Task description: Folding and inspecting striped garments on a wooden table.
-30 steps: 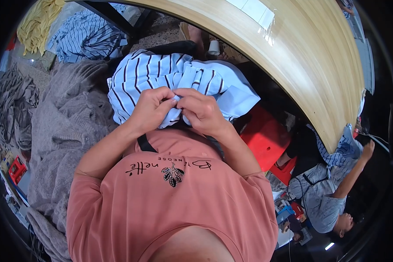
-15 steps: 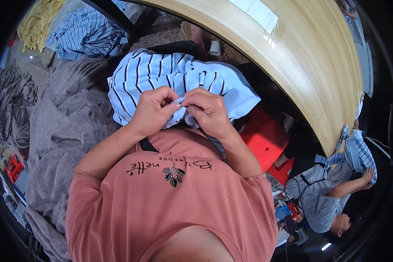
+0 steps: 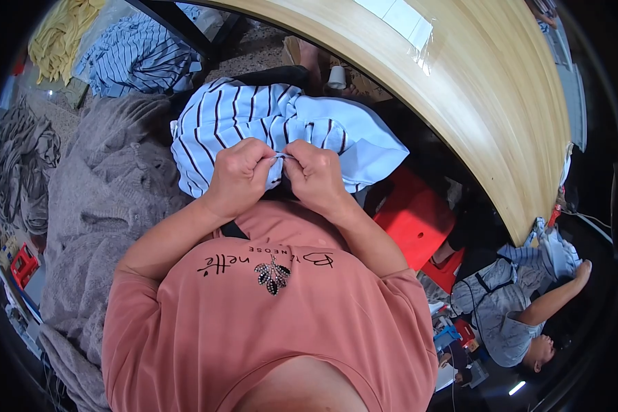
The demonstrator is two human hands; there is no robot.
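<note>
Both hands pinch one fold of striped cloth

In the head view, the light-blue striped garment [image 3: 216, 123] lies bunched on the person's lap. At its near edge, the left hand [image 3: 240, 175] and the right hand [image 3: 316, 177] meet almost knuckle to knuckle, thumbs and forefingers pinching a small fold between them. Grey knitwear [image 3: 110, 178] is heaped left of the garment; a red plastic seat [image 3: 419, 216] stands to its right. Beyond the garment are a white cup [image 3: 337, 77] and a wood-grain table [image 3: 487, 96].
</note>
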